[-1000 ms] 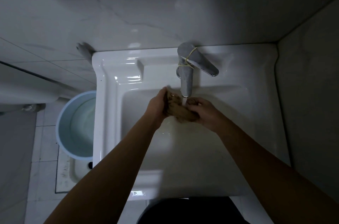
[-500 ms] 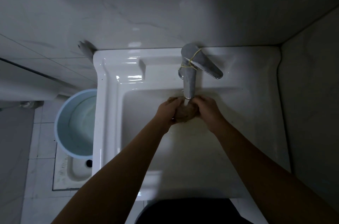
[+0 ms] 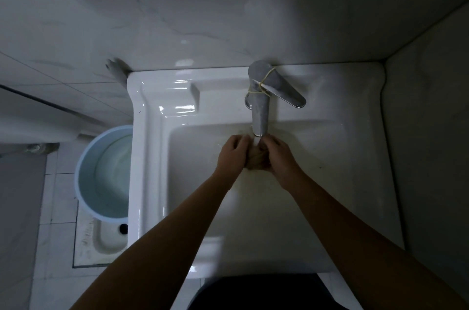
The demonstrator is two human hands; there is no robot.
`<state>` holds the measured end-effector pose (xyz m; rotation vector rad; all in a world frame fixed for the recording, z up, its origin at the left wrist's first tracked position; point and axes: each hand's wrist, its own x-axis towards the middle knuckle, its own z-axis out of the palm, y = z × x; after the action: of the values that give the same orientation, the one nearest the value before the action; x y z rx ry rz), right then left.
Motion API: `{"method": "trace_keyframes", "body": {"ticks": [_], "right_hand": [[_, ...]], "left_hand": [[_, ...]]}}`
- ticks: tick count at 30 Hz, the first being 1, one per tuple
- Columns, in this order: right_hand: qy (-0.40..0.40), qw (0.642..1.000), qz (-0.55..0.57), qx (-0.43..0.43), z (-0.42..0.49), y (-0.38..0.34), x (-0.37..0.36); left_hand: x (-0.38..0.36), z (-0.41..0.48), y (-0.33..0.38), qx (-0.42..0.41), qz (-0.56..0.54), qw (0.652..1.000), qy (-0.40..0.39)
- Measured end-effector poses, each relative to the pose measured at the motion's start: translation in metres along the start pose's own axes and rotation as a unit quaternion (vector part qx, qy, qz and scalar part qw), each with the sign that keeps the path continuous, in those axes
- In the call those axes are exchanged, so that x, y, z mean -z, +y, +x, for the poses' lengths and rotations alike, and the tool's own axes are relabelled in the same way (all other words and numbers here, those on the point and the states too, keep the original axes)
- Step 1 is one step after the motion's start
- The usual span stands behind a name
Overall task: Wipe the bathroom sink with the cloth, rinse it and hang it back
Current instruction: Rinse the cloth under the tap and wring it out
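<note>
A small brown cloth (image 3: 256,160) is bunched between my two hands over the basin of the white sink (image 3: 149,147). My left hand (image 3: 232,154) grips its left side and my right hand (image 3: 278,156) grips its right side, fingers curled round it. A thin stream of water runs from the spout of the chrome tap (image 3: 260,106) onto the cloth. Most of the cloth is hidden by my fingers.
A yellow rubber band is wound round the tap; its lever (image 3: 285,91) points back right. A pale blue bucket (image 3: 101,175) with water stands on the floor left of the sink, beside a floor drain (image 3: 123,227). Tiled walls close the back and right.
My hands have drawn together, bunching the cloth into a tighter wad under the spout; earlier it was stretched out more between them.
</note>
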<state>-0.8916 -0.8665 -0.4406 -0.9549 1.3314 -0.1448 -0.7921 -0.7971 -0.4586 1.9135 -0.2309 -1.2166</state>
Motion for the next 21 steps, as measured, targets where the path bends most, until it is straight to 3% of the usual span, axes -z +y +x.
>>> {"method": "trace_keyframes", "body": {"ticks": [8,14,19,21], "right_hand": [[0.092,0.992,-0.067,0.046,-0.002,-0.003,-0.018],[0.081,0.986,-0.137,0.042,0.003,-0.007,-0.024],[0.112,0.971,-0.178,0.116,0.000,-0.011,-0.017],[0.076,0.974,-0.158,0.143,-0.002,-0.009,-0.010]], "left_hand": [[-0.015,-0.014,-0.002,-0.046,-0.014,0.997,0.059],[-0.014,-0.009,-0.002,-0.012,-0.010,0.996,0.083],[-0.013,-0.010,0.005,-0.001,-0.008,0.997,0.079],[-0.009,-0.006,0.009,0.066,-0.052,0.995,0.048]]}}
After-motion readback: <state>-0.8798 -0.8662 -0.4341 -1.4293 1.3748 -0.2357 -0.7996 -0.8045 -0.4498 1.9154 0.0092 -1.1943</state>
